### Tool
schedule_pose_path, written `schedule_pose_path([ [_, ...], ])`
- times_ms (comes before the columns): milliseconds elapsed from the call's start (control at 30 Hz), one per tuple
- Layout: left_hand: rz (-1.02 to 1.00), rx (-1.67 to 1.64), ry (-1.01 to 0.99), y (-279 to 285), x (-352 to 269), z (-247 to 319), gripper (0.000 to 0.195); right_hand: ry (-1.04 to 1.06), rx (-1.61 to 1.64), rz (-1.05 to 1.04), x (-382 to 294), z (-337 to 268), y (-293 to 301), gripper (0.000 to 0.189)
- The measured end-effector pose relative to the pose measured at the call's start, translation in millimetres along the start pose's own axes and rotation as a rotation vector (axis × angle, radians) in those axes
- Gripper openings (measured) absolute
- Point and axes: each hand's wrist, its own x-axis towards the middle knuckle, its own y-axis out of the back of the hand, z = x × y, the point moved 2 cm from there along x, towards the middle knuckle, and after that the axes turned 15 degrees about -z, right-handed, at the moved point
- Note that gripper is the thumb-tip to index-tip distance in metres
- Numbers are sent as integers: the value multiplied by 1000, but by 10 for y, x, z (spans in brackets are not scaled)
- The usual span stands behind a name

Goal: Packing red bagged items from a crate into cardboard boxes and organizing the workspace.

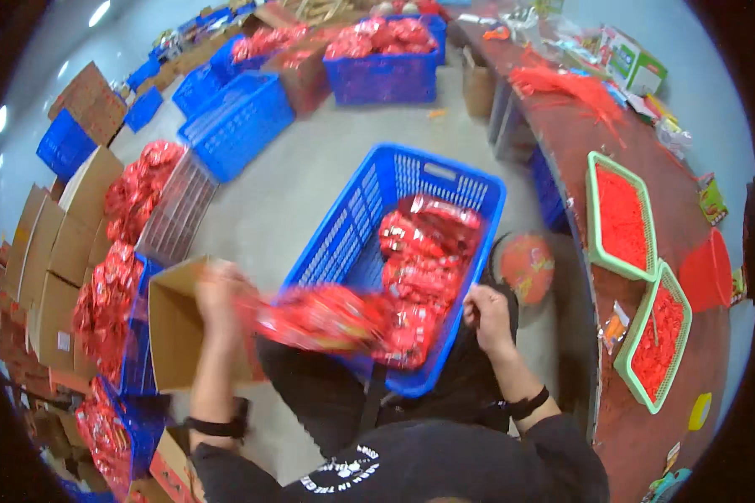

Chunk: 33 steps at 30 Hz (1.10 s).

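Note:
A blue plastic crate (441, 170) stands before me, with several shiny red plastic packages (421, 270) lined up along its right side. My left hand (223, 292), blurred, grips one end of a red package (327, 317), which stretches across the crate's near left edge. The far end of that package meets the packages inside; whether it touches them cannot be told. At the crate's right rim is my right hand (487, 311), its fingers curled; whether they hold the rim is unclear. An open cardboard box (176, 339) stands left of the crate, partly behind my left forearm.
On the right a long reddish-brown table (566, 135) carries green baskets (655, 220) of small red pieces and a red plastic container (708, 270). A round stool (527, 269) is beside the crate. More blue crates (380, 78), red packages (107, 302) and cardboard boxes (78, 245) surround the floor area.

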Motion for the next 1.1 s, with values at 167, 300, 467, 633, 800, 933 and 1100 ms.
schedule_pose_path([
  [167,158,548,-186,1612,-617,1481,26,-74,-107,-48,69,275,-312,24],
  [300,271,1185,52,1692,-26,1310,39,-110,-78,9,60,404,-303,23],
  [467,167,1242,324,2527,62,113,44,-196,-194,13,40,563,-388,27],
  [633,-135,778,568,2387,-471,-1928,26,-242,-326,38,339,720,-614,29],
  [800,-107,-386,480,3064,-348,-1880,57,-232,-622,-51,740,864,-1020,30],
  [933,-183,529,1019,3926,-807,-2926,59,-143,-844,-531,1140,1150,-2045,18],
  [1100,-417,-66,1070,3090,-1024,-3023,50,822,-1292,-1417,1362,1630,-4101,39],
])
